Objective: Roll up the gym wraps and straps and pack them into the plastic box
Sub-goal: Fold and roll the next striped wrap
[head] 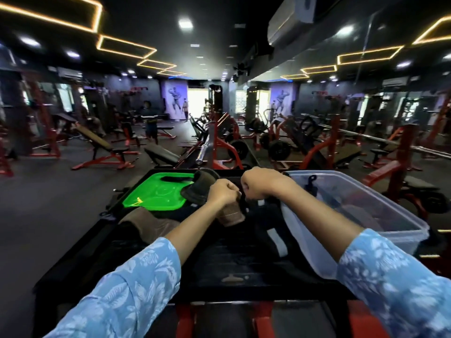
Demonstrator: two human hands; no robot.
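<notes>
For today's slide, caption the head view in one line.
Both hands, left hand and right hand, grip a strap beside the clear plastic box.

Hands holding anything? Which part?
Both hands, left and right, grip a brown strap at its top end; the rest hangs below.

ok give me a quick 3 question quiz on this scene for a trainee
1. True or false: both hands grip the brown wrap.
2. The green lid lies on which side of the clear box: A left, B right, C inside it?
3. Fill in: the box holds a black ____.

Key:
1. True: the left hand and right hand grip the wrap.
2. A: lid, box.
3. strap
</notes>
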